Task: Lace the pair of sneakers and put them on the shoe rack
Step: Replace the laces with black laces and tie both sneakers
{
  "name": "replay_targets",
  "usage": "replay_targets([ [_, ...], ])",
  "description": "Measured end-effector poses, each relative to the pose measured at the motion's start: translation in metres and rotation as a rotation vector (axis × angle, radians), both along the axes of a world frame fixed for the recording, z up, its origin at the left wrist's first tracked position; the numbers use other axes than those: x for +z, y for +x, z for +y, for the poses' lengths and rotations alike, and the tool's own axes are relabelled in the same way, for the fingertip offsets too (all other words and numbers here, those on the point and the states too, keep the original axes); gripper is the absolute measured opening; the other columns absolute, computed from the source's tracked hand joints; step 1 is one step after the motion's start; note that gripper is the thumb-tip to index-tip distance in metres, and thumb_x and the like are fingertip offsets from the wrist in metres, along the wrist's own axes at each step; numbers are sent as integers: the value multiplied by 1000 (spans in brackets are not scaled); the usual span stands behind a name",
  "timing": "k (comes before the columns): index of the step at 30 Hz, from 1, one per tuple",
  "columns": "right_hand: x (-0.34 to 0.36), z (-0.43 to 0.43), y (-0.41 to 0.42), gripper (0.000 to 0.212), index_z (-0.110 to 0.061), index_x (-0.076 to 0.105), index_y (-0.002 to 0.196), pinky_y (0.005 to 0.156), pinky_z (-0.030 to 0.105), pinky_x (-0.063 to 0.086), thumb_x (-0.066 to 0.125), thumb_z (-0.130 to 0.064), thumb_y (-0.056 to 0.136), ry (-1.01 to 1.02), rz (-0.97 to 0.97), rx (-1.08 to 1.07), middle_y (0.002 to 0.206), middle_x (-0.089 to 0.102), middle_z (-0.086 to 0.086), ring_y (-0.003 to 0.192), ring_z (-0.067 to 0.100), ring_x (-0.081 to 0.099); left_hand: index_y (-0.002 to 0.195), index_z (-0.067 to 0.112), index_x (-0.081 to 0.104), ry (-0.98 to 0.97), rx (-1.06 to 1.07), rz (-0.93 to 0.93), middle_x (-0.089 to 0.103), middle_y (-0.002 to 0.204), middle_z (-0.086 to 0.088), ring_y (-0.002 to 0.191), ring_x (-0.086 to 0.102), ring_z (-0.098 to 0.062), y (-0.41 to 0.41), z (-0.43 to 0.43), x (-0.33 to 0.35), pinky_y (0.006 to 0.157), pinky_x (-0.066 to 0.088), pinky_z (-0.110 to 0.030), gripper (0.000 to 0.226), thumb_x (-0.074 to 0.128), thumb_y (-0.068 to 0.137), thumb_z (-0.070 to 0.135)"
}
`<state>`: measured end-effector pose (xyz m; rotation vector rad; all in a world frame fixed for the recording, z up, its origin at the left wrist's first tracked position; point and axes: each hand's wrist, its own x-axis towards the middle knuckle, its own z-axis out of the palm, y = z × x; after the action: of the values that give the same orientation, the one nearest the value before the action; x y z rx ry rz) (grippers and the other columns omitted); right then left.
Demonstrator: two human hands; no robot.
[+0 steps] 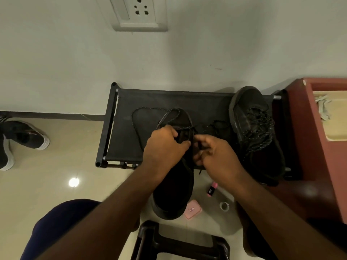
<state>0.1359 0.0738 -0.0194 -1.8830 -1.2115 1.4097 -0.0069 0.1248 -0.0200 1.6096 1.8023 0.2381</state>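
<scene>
A black sneaker (173,186) lies across the near edge of the rack (169,98), toe on the black fabric shelf and pointing at the far wall, heel hanging out over the floor toward the person. Both hands meet over its eyelet area. The left hand (165,145) has fingers and thumb curled round the sneaker's upper beside the tongue, clamped on it. The right hand (216,156) is just beside it, fingers curled in and pinching the lace (135,126). How far the lace is threaded is hidden under the 2 hands. The speckled lace runs out from the toe in a wide loop over the left part of the shelf, and more of it lies bunched to the right of the sneaker. 1 tip hangs below the right hand.

The 2nd sneaker (253,132) rests on the right end of the rack, already laced, toe to the wall.

On the floor near the heel are a pink case (192,211), a small pink and black item (211,189) and a tape roll (224,205). A dark stool (178,243) stands nearest. A red cabinet (319,147) is right of the rack, a black shoe (24,136) with a white sole at far left, and a socket (139,12) on the wall.
</scene>
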Motion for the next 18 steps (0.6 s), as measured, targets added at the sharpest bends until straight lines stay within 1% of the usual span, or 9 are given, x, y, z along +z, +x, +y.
replay_targets([
  [2, 0, -2, 3, 53, -20, 54, 137, 74, 24, 59, 52, 11, 94, 13, 83, -130, 103, 70, 4, 86, 15, 72, 78, 22, 63, -45, -47, 43, 65, 73, 3, 70, 64, -17, 2, 1, -2, 65, 56, -34, 26, 76, 78, 44],
  [4, 6, -7, 6, 42, -22, 54, 129, 68, 23, 60, 58, 4, 96, 25, 151, -207, 92, 72, 8, 78, 15, 74, 69, 19, 61, -55, -92, 96, 62, 68, 2, 66, 62, -18, 4, -1, -2, 57, 48, -30, 32, 73, 79, 47],
  [5, 8, -9, 8, 36, -20, 54, 124, 62, 24, 59, 59, 2, 96, 25, 176, -232, 89, 72, 11, 71, 17, 73, 68, 17, 61, -59, -94, 91, 62, 67, 2, 65, 61, -18, 4, -1, -1, 56, 46, -29, 34, 73, 80, 47],
  [8, 13, -8, 15, 23, -13, 60, 116, 47, 27, 52, 60, -1, 96, 33, 222, -279, 85, 70, 13, 56, 20, 65, 72, 14, 66, -104, -85, -16, 65, 67, -1, 64, 62, -20, 4, 2, -1, 62, 51, -33, 32, 73, 83, 43],
  [10, 14, -1, 17, 18, -12, 65, 108, 51, 24, 53, 57, 1, 97, 57, 301, -319, 86, 69, 12, 60, 16, 64, 76, 13, 69, -113, -72, -85, 68, 70, -4, 68, 65, -22, 4, 1, 0, 68, 53, -35, 29, 71, 86, 39],
  [12, 14, 5, 19, 22, -10, 67, 108, 63, 22, 57, 53, 4, 98, 62, 386, -334, 97, 69, 11, 71, 12, 68, 79, 12, 70, -95, -67, -121, 68, 71, -7, 71, 65, -23, 6, 0, 0, 73, 54, -39, 27, 64, 93, 34],
  [14, 14, 8, 19, 32, -7, 63, 119, 76, 23, 60, 50, 11, 96, 23, 475, -327, 111, 65, 11, 86, 13, 70, 80, 14, 70, -76, -44, -139, 67, 69, -6, 69, 64, -22, 5, -2, -1, 73, 54, -39, 26, 58, 97, 30],
  [16, 12, 10, 17, 44, -4, 57, 130, 86, 25, 59, 52, 18, 92, -11, 512, -332, 118, 62, 11, 97, 17, 70, 80, 17, 71, -68, -14, -168, 68, 69, -3, 68, 65, -20, 3, -3, -3, 75, 56, -40, 24, 58, 97, 29],
  [18, 10, 15, 13, 51, -3, 55, 134, 87, 23, 57, 58, 18, 88, -14, 490, -334, 119, 63, 11, 102, 18, 69, 82, 19, 72, -62, 10, -195, 70, 72, -2, 71, 68, -21, 2, -3, -6, 77, 57, -45, 21, 60, 96, 28],
])
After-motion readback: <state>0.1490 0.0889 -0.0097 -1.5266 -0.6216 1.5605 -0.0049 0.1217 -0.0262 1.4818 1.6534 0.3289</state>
